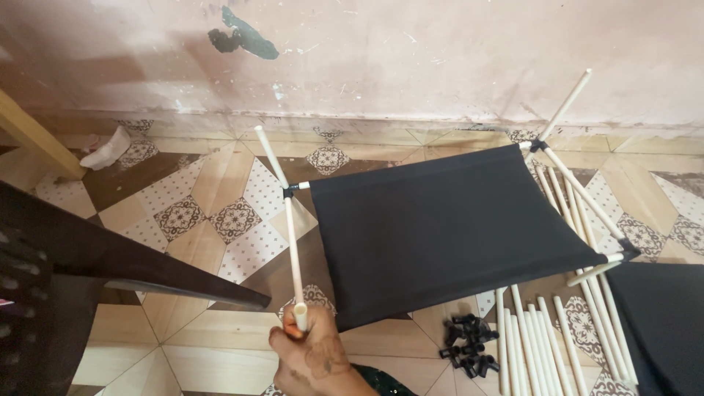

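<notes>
Head view, one moment, all places given relative to the black fabric panel (440, 235).

I see the pink plastered wall (411, 51) rising beyond the panel's far edge, with the patterned tile floor (220, 213) spreading under and around the panel.

The black fabric panel itself lies stretched between white tubes and hangs just above the floor, its far corners fixed to black corner joints.

A dark chair (81, 279) stands well to the left of the panel, its edge reaching toward the panel's near left corner. A second sheet of black cloth (660, 323) lies at the right of the panel, near its near right corner.

A bundle of loose white tubes (557, 330) lies on the floor at the panel's near right side, partly running under it.

I see the white frame tube (293, 249) running along the panel's left edge, from the black corner joint (287, 193) down toward the camera.

A heap of small black connectors (469, 346) sits just beside the panel's near edge, touching the loose tubes.

My one visible hand (312, 352), which side I cannot tell, lies below the panel's near left corner; its fingers (282, 339) are curled and pressed around the lower end of the white frame tube.

A crumpled white scrap (106, 150) lies far left of the panel, by the wall.
</notes>
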